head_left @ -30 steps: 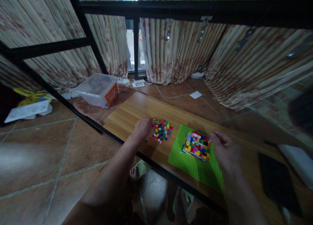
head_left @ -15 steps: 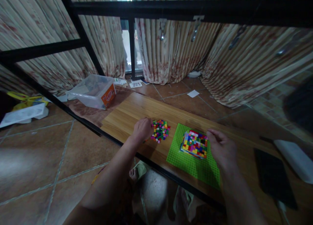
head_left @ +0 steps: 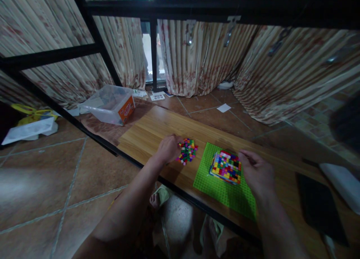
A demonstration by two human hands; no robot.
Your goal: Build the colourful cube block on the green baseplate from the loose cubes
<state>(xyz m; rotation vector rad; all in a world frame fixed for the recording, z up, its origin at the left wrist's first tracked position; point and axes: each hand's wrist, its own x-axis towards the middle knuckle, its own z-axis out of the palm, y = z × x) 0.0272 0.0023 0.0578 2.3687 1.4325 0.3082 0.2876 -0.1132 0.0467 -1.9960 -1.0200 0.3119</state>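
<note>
The green plate (head_left: 222, 191) lies near the front edge of the surface (head_left: 152, 129). On it, a block of little colored bricks (head_left: 226, 166) sticks up and gets in the way. Left of the green plate, a pile of loose bricks (head_left: 188, 151) sits close by, with a thin bare strip between them. Past the pile, the wood is bare to the left end. Behind the green plate, bare wood runs to the back edge. Right of it lies a flat black thing (head_left: 319, 208).

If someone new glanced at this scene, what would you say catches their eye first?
The bright mosaic of small bricks on the green baseplate, beside the right hand. Left of it, the left hand touches a loose pile of coloured bricks on the wooden table.
</note>
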